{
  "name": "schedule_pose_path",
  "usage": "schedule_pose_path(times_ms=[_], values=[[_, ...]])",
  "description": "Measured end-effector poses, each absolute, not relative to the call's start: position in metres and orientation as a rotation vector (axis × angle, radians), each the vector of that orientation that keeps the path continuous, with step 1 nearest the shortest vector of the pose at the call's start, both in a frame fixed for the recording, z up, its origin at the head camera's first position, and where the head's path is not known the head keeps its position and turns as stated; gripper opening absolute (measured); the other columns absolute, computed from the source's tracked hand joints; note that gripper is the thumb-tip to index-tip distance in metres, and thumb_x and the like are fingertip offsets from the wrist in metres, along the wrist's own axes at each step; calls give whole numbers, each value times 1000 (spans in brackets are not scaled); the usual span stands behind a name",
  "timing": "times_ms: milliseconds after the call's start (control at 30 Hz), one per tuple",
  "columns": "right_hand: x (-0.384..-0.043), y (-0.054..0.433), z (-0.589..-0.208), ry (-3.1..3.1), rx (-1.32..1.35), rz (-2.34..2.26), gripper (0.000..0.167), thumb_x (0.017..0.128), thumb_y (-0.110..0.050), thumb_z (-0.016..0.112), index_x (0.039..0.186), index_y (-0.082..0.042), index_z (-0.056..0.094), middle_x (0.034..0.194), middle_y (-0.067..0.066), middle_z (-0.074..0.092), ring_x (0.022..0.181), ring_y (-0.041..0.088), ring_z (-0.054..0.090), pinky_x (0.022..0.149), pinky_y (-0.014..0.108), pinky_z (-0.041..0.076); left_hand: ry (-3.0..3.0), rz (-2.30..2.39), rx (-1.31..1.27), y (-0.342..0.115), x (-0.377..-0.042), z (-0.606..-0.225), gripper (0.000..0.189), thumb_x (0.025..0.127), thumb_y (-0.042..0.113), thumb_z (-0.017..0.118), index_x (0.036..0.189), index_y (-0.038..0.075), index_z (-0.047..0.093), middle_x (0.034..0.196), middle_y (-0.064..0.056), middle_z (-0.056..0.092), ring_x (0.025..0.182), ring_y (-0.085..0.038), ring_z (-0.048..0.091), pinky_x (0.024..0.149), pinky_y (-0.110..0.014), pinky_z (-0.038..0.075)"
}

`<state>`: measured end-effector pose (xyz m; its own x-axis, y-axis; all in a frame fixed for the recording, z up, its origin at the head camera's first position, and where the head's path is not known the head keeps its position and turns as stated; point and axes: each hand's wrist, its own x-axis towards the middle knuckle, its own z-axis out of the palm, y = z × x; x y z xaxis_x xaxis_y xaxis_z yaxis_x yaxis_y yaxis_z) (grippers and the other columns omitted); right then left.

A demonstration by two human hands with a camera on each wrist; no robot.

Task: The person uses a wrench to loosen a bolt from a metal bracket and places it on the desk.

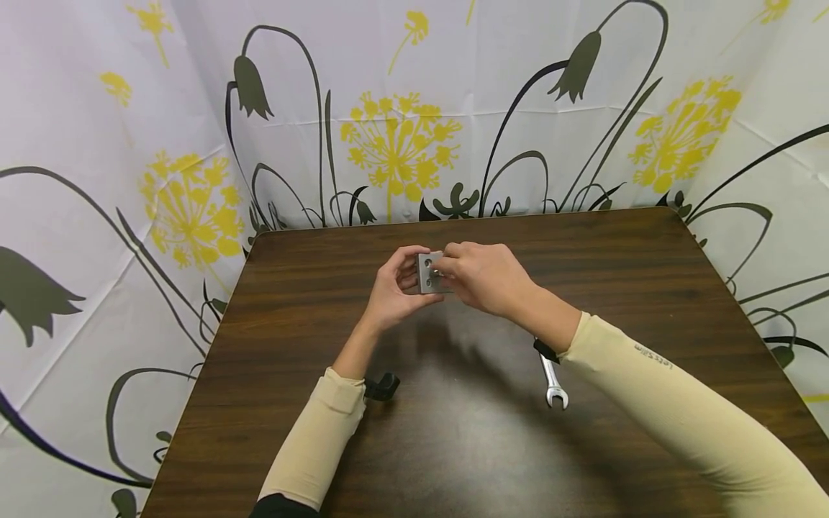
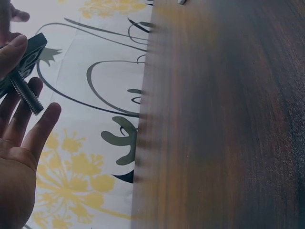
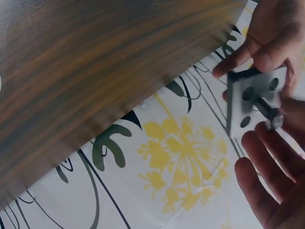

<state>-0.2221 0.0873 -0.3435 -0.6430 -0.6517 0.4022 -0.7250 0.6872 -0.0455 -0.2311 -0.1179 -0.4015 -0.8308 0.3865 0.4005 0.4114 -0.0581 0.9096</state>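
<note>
Right in front of me, the left hand (image 1: 393, 288) has its grip clamped on the edges of a metal plate (image 1: 424, 272), raised above the desk (image 1: 615, 266) toward 12 o'clock. The right hand (image 1: 488, 277), at the plate's 3 o'clock, has its grip pinched on a bolt (image 3: 267, 111) that stands in the plate. I spot a wrench (image 1: 551, 380) lying at 4 o'clock from the plate, partly hidden by the right wrist.

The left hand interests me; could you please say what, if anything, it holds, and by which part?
The left hand holds the metal plate by its edges.
</note>
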Motion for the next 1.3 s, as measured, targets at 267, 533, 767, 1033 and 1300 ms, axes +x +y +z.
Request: schedule_pose_path(times_ms=[267, 533, 767, 1033, 1300], values=[[-222, 86, -345, -2538, 1074, 303, 15, 90, -21, 72, 104, -17, 74, 85, -2, 64, 72, 14, 61, 49, 33, 49, -2133, -2095, -909, -119, -232, -400, 70, 67, -22, 79, 128, -10, 47, 126, -25, 60, 106, -27, 65, 88, -43, 54], [-222, 86, -348, -2528, 1006, 289, 20, 92, -32, 69, 100, -15, 73, 79, -3, 64, 66, 15, 60, 47, 33, 47, -2131, -2092, -919, -117, -232, -401, 70, 66, -21, 79, 128, -9, 48, 125, -25, 60, 105, -25, 65, 88, -46, 53], [-223, 88, -348, -2494, 1059, 262, 21, 90, -28, 72, 106, -15, 74, 90, 0, 66, 82, 18, 63, 53, 35, 52, -2139, -2087, -905, -118, -239, -414, 73, 66, -21, 80, 130, -4, 49, 125, -22, 61, 106, -27, 65, 87, -41, 54], [-222, 87, -348, -2505, 1106, 276, 15, 89, -18, 71, 104, -15, 73, 88, 0, 64, 76, 16, 61, 50, 34, 51, -2159, -2079, -885, -119, -232, -403, 71, 67, -20, 80, 129, -8, 48, 126, -23, 60, 108, -36, 63, 88, -45, 53], [-221, 85, -348, -2613, 954, 312, 18, 93, -31, 67, 95, -14, 73, 75, -3, 63, 62, 15, 58, 47, 32, 46, -2142, -2071, -915, -117, -230, -400, 70, 67, -21, 79, 128, -10, 48, 128, -25, 59, 109, -32, 63, 88, -45, 54]])
